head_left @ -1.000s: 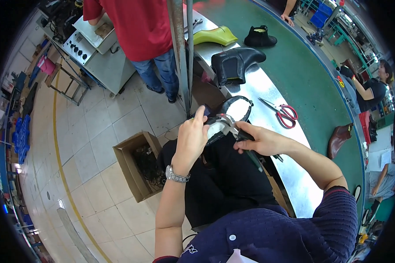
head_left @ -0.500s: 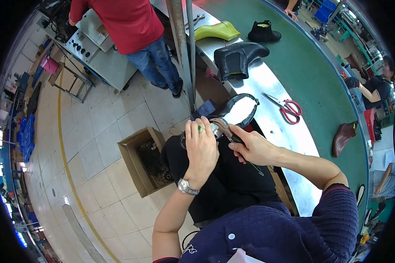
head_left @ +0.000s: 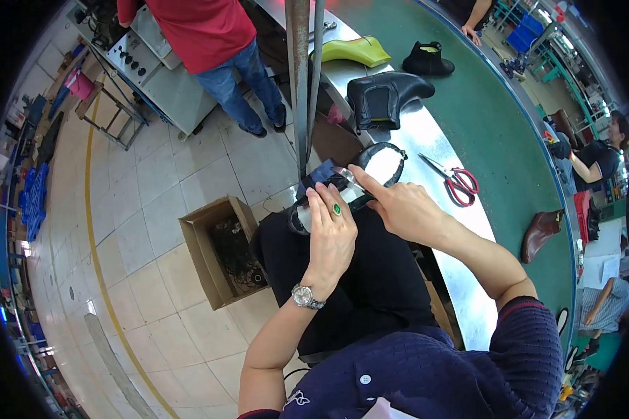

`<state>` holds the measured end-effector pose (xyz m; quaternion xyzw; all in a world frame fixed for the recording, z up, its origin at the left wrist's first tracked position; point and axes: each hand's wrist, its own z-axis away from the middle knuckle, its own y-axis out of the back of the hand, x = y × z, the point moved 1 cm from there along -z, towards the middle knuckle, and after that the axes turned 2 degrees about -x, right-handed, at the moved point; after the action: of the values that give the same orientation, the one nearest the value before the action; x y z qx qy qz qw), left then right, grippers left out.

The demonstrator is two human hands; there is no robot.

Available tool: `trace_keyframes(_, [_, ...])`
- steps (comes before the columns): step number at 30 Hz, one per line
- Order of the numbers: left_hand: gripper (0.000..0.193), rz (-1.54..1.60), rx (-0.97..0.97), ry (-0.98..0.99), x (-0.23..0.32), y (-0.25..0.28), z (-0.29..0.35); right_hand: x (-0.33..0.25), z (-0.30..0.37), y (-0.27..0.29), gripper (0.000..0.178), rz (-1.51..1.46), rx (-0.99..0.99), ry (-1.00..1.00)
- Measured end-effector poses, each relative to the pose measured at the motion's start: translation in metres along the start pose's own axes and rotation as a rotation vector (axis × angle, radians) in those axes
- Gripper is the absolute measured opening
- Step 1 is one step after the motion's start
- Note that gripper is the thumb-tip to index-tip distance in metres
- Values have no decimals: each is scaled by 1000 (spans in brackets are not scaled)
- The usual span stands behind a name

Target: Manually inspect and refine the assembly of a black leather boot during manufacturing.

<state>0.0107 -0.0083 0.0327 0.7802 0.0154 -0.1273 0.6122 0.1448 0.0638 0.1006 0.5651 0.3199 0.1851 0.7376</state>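
A black shoe lies upside down over my lap, its pale underside facing up and black leather gathered round the rim. My left hand, with a green-stone ring and a wristwatch, is closed over the near half of the shoe, fingers together. My right hand is closed on pincers, whose metal head meets the shoe's edge near its middle, just beyond my left fingertips. The handles are hidden beneath my right palm.
Red-handled scissors and a black boot lie on the metal bench to the right. Beyond are a yellow-green shoe form, a small black boot and a brown boot. An open carton stands left; a person in red works ahead.
My right hand has moved up and forward, turning over so the pincer handles no longer show. The pincer head has shifted farther along the shoe. My left hand still holds the shoe.
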Motion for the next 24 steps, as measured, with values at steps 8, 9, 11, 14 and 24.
trace_keyframes(8, [60,158,159,80,2,-8,1,-4,2,-22,70,-114,105,-47])
trace_keyframes(9, [61,211,167,91,1,-9,6,-5,0,-11,71,-96,73,4])
trace_keyframes(11, [52,246,178,102,0,-11,7,-11,-1,-7,72,-80,39,57])
trace_keyframes(14, [45,300,235,130,-1,-9,6,-19,2,-14,72,-191,262,57])
trace_keyframes(24, [62,541,133,189,-45,11,15,-29,-5,-21,73,-203,193,34])
